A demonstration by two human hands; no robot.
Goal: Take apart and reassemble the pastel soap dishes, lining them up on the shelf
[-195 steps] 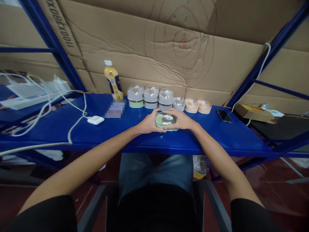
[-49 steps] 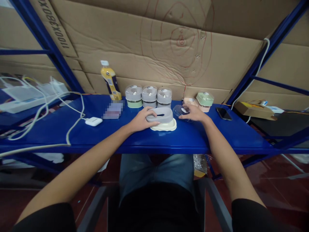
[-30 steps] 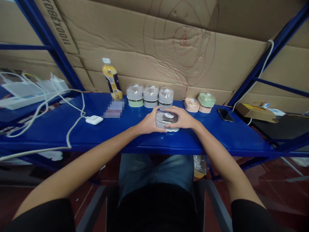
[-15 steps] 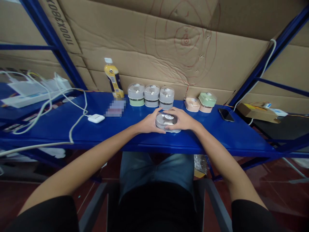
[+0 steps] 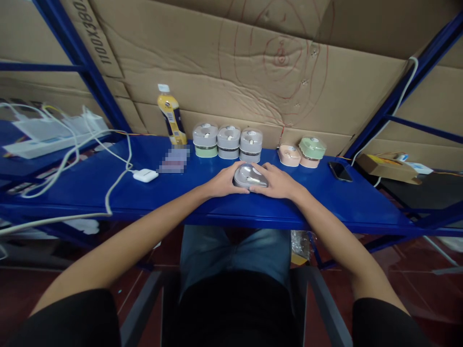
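Observation:
A small grey rounded box with a clear, shiny lid (image 5: 247,174) rests on the blue table close to its front edge. Around its left side curves my left hand (image 5: 223,182), thumb along the front. My right hand (image 5: 278,182) wraps its right side, and the two thumbs almost meet in front. Behind my hands stand similar boxes in two-high stacks: grey on green (image 5: 205,140), a grey stack (image 5: 229,142) and another grey stack (image 5: 250,145). Further right are a single pink box (image 5: 289,155) and a green-over-pink stack (image 5: 312,152).
A yellow drink bottle (image 5: 171,115) and a blurred-out flat item (image 5: 173,160) are at the back left. Near them lie a white earbud case (image 5: 145,175) and looping white cables (image 5: 110,193). A phone (image 5: 340,171) lies at the right; cardboard (image 5: 202,53) backs the table.
My right hand has shifted its grip, its thumb now reaching across the front of the box. The grey box looks slightly turned or tilted between my hands. The camera view has moved slightly.

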